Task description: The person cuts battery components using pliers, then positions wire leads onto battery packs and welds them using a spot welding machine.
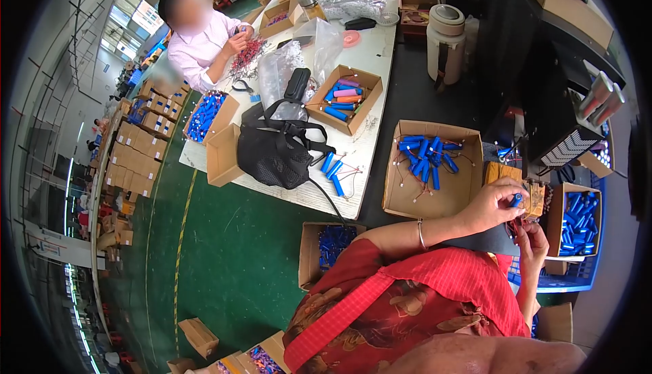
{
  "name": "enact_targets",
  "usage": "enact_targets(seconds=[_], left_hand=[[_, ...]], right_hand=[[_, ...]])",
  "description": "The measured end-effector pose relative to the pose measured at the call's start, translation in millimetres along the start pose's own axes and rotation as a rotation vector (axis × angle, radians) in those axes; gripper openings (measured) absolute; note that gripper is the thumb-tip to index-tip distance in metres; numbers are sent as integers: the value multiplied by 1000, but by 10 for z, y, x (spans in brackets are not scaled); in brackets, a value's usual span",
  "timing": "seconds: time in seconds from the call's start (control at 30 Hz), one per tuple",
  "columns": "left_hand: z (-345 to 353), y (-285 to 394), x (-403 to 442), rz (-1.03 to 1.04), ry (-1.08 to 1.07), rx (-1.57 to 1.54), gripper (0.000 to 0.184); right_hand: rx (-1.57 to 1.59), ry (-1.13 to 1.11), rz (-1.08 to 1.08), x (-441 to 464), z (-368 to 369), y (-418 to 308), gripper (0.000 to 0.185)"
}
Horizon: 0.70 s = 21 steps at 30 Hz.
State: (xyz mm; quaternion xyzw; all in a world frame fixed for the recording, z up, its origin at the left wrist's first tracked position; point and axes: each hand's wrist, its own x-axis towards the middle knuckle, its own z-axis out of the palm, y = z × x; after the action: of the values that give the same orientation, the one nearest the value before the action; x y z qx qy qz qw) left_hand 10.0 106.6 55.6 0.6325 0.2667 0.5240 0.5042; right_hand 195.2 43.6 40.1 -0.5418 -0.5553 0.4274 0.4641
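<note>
My left hand [497, 205], with a bracelet on the wrist, is closed around a blue cylindrical battery cell [517, 200], whose end shows between the fingers. Just below it, my right hand [532, 239] has its fingers pinched together by thin red wires [519, 224]. Both hands are beside a worn wooden block [534, 199] on the dark bench. Left of them, an open cardboard box [435, 201] holds several blue cells with wires and white connectors. Another box [555, 228], packed with blue cells, stands at the right in a blue plastic crate [589, 275].
A white table [312, 201] at left carries a black mesh bag [275, 156], a box of mixed-colour cells [350, 116] and loose blue cells [333, 172]. A co-worker [204, 41] sits across it. A white thermos [446, 44] stands on the bench; a cardboard box [309, 258] is below.
</note>
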Motion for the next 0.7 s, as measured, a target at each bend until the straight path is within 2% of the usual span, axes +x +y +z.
enact_targets(seconds=[0.03, 0.1, 0.2, 0.33, 0.4, 0.43, 0.5, 0.53, 0.63, 0.7], left_hand=[[18, -14, 10, 17, 65, -25, 29], [-8, -27, 40, -42, 42, -37, 29], [13, -74, 38, -112, 16, -114, 27], [17, -56, 46, -103, -55, -12, 21], [55, -50, 37, -103, -19, -23, 22], [67, -40, 24, -113, -21, -27, 22], [54, 9, 35, -166, -49, 12, 21], [65, -54, 43, -39, -17, 65, 20], [73, -124, 35, -22, -13, 75, 20], [54, -101, 25, -81, -38, 57, 20]], right_hand=[[-4, -5, 0, 4, -2, 6, 7], [55, 40, 13, 18, 4, 11, 7], [-9, -44, 39, 45, 0, 37, 8], [-116, -171, -27, 79, 25, 104, 6], [137, -170, 115, 54, 90, 103, 12], [125, -242, 138, 72, 79, 50, 22], [185, -236, 124, 85, 134, 33, 24], [243, -234, 103, 94, 148, 39, 25], [238, -234, 109, 131, 140, 111, 26], [277, -195, 136, 137, 189, 96, 24]])
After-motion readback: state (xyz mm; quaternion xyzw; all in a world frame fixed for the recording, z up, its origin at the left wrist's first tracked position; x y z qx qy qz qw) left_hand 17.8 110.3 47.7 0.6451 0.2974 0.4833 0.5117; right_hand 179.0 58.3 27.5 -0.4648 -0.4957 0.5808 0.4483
